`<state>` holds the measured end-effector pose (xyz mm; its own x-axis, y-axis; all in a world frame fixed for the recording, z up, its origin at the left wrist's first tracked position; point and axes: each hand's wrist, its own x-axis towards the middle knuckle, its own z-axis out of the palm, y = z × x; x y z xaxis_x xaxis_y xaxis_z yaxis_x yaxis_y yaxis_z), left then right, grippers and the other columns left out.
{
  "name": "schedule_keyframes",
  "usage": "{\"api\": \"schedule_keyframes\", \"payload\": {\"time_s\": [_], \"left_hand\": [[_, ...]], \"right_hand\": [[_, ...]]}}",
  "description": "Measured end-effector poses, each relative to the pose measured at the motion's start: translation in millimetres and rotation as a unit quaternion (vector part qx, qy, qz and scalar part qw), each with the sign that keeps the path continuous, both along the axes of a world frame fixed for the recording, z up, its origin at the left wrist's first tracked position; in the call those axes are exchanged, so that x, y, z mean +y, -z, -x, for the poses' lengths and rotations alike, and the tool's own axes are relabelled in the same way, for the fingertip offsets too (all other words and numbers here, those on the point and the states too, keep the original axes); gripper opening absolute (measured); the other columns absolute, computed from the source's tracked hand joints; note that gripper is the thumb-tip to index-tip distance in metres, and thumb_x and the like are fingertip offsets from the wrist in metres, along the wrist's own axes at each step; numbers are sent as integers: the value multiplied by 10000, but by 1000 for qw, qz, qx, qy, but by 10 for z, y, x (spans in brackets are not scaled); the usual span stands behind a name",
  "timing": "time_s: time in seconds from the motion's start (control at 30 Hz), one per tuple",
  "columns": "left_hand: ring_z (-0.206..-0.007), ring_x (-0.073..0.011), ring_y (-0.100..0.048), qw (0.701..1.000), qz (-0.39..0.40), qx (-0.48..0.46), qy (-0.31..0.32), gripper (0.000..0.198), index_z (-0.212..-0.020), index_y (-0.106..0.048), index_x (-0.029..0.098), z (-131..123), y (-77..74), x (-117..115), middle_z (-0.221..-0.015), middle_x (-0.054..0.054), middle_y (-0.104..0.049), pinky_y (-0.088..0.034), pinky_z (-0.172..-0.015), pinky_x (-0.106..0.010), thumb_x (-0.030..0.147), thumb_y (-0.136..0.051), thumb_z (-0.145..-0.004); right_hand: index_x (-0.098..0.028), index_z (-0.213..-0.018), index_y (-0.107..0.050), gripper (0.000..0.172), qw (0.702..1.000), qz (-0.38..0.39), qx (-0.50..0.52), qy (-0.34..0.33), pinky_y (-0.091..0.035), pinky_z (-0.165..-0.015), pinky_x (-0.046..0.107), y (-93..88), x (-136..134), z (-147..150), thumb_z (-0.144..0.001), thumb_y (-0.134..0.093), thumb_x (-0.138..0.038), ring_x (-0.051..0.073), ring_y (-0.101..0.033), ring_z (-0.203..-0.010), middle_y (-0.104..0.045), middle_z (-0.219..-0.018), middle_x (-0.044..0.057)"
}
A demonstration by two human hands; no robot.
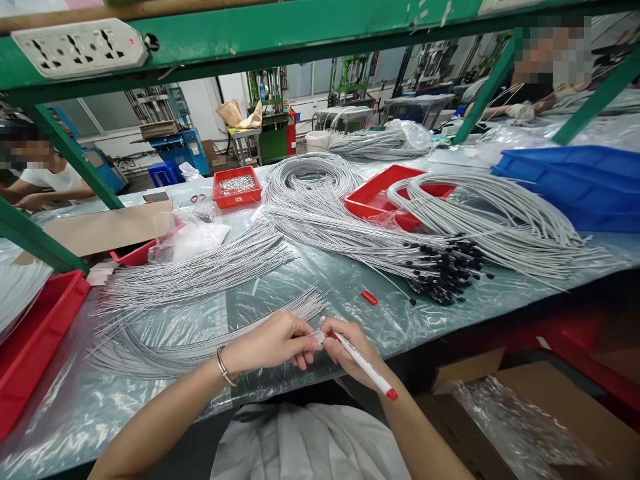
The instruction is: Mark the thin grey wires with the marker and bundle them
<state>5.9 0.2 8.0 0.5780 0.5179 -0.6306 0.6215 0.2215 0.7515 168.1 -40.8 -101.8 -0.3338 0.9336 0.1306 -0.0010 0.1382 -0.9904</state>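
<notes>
My left hand [273, 343] is closed in a pinch on the ends of a bundle of thin grey cables [200, 333] that fans out to the left over the plastic-covered table [280, 293]. My right hand [350, 350] is closed round a white marker pen [367, 368] with a red end, its tip held against the cable ends between both hands. A red pen cap [369, 297] lies on the table just beyond my hands.
More grey cable bundles [320, 200] with black ends [445, 267] cover the table. Red trays [237, 187] [30, 340], a blue bin [575, 180] and cardboard [107, 227] stand around. Green frame posts [70, 153] cross the view. Other people sit at the far left and far right.
</notes>
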Motion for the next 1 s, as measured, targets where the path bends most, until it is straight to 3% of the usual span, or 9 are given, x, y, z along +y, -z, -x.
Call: {"api": "schedule_keyframes", "payload": {"time_s": [0.13, 0.3, 0.4, 0.6, 0.73, 0.83, 0.9, 1.0], "left_hand": [[-646, -136, -604, 998, 6, 17, 54, 303, -920, -621, 46, -11, 27, -24, -741, -85, -616, -485, -597, -213, 296, -458, -871], [-655, -135, -607, 998, 8, 10, 53, 301, -899, -594, 66, 6, 57, -12, -750, -69, -614, -465, -575, -193, 348, -505, -844], [-649, -109, -599, 993, -80, 49, 68, 287, -809, -573, 98, 16, 37, -4, -686, -27, -603, -425, -581, -169, 370, -494, -856], [-611, -78, -531, 953, -249, 101, 143, 334, -727, -554, 123, 7, 33, -75, -619, 10, -580, -350, -627, -203, 337, -389, -923], [-592, -64, -555, 971, -198, 73, 113, 329, -754, -557, 119, 2, 42, -54, -625, 11, -590, -381, -623, -169, 338, -382, -925], [-616, -84, -590, 988, -134, 43, 58, 358, -740, -555, 102, 15, 17, 8, -681, -15, -612, -418, -602, -157, 374, -399, -911], [-634, -111, -603, 995, -91, 26, 25, 375, -756, -563, 92, 26, -3, 45, -711, -34, -615, -437, -577, -168, 407, -417, -897], [-632, -127, -604, 999, -41, 3, -13, 393, -791, -573, 81, 28, -14, 78, -743, -49, -614, -459, -562, -185, 442, -442, -877]], "right_hand": [[-131, -602, -410, 354, 995, -17, -65, -73, -236, -467, 219, -71, 40, -17, -904, -457, -310, 83, -292, -483, -360, -520, -21], [-129, -586, -369, 353, 993, -94, -52, -38, -239, -495, 225, -64, 37, -3, -917, -429, -235, 80, -304, -487, -337, -515, -21], [-125, -588, -343, 360, 995, -89, -55, -6, -223, -485, 217, -27, 51, -25, -920, -428, -235, 72, -278, -487, -306, -526, -24], [-125, -591, -353, 368, 996, -64, -62, -2, -223, -480, 219, 24, 78, -34, -926, -423, -261, 76, -277, -495, -317, -538, -19], [-129, -599, -430, 358, 996, -61, -48, 37, -253, -457, 218, 51, 71, -34, -918, -449, -291, 78, -309, -460, -356, -502, -20], [-120, -849, -611, 269, 992, -58, 6, 114, -371, -508, 232, 52, 43, -32, -942, -415, -279, 105, -448, -447, -488, -495, -13], [-120, -1040, -626, 285, 986, -82, 21, 146, -432, -611, 267, 39, 9, -2, -955, -384, -245, 140, -540, -539, -574, -561, 10], [-133, -1117, -618, 286, 975, -137, 7, 175, -438, -649, 291, 6, -49, 99, -939, -397, -168, 157, -557, -615, -607, -619, 20]]}}
